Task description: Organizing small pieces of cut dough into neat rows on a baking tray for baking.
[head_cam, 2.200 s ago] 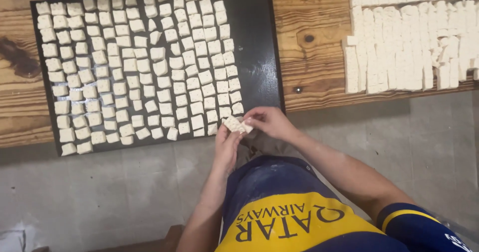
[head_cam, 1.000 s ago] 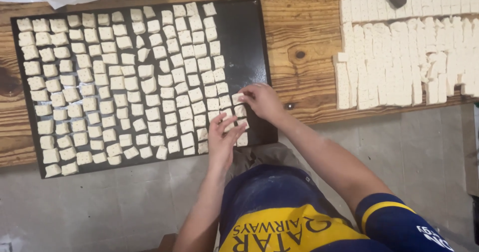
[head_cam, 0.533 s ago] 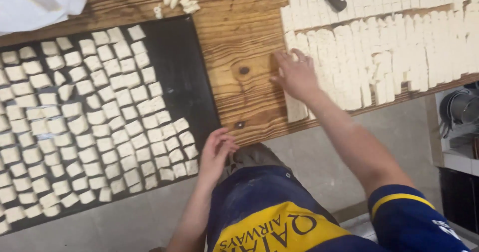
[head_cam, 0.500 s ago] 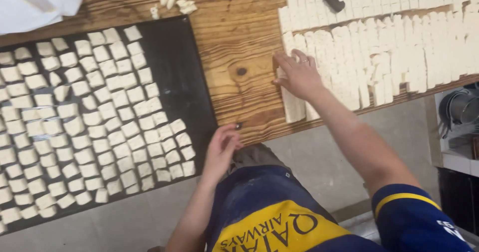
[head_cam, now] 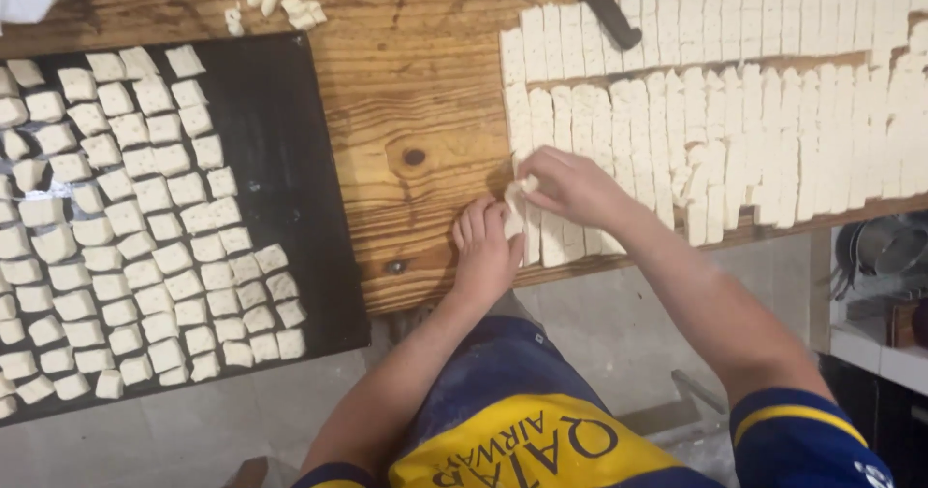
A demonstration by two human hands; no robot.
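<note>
1. While both hands are meeting at the near edge of the wooden table, the left hand is lying palm down, fingers loosely extended, fingertips touching a pale dough strip.
2. Right hand is curling its fingers, pinching the same dough strip at its upper end.
3. Dough strip is standing at the leftmost end of the cut dough rows, soft, off-white, slightly bent.
4. Black tray is sitting well apart to the left, carrying small dough squares.
5. Dark-handled knife is resting on the far rows.
</note>
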